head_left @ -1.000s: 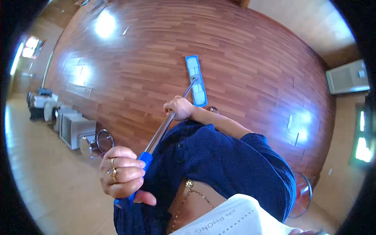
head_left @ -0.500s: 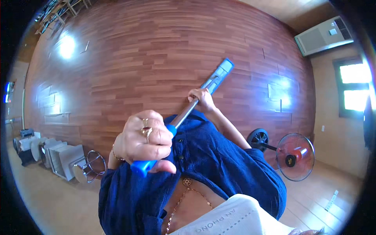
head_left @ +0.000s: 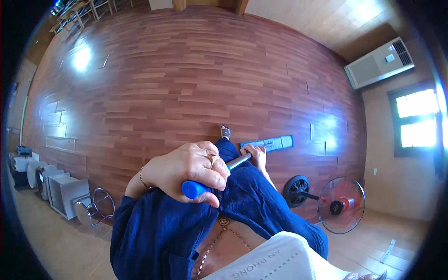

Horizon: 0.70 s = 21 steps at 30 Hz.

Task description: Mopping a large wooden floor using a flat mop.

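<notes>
My left hand, with rings and a bracelet, is closed round the blue grip at the top of a flat mop. Lower down, my right hand wraps the metal pole. The mop's long blue-grey head lies crosswise on the wooden floor, just beyond my right hand and partly hidden by it. A sandalled foot shows left of the mop head.
A red fan with a dark round base stands at the right. An air conditioner is by the far right wall. Grey containers and a round-framed stool stand at the left. Chairs are at the far left.
The mop head has come nearer and turned from slanting away to lying crosswise. My left hand has shifted right, my right hand nearer and right. A foot has come into view.
</notes>
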{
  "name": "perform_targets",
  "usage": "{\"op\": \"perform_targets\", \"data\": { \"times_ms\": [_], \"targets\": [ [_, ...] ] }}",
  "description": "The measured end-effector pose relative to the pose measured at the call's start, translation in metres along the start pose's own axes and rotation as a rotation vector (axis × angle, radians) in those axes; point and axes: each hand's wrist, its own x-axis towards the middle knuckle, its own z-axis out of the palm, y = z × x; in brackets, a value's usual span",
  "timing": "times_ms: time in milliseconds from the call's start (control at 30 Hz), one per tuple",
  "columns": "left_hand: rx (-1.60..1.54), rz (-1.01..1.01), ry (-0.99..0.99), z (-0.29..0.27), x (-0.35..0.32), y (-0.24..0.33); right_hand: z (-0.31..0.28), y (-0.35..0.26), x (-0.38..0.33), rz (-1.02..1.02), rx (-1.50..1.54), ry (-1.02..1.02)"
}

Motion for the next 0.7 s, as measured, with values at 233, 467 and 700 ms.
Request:
{"op": "perform_targets", "data": {
  "times_ms": [233,467,700],
  "targets": [
    [-0.005,-0.057,-0.111,-0.005,0.015,-0.006,0.0,0.03,0.028,0.065,0.0,-0.085],
    [0.184,-0.184,0.021,0.006,0.029,-0.033,0.009,0.087,0.098,0.02,-0.137,-0.244],
    [0.43,-0.311,0.162,0.022,0.034,-0.041,0.065,0.126,0.172,-0.094,-0.06,-0.309]
  ]
}}
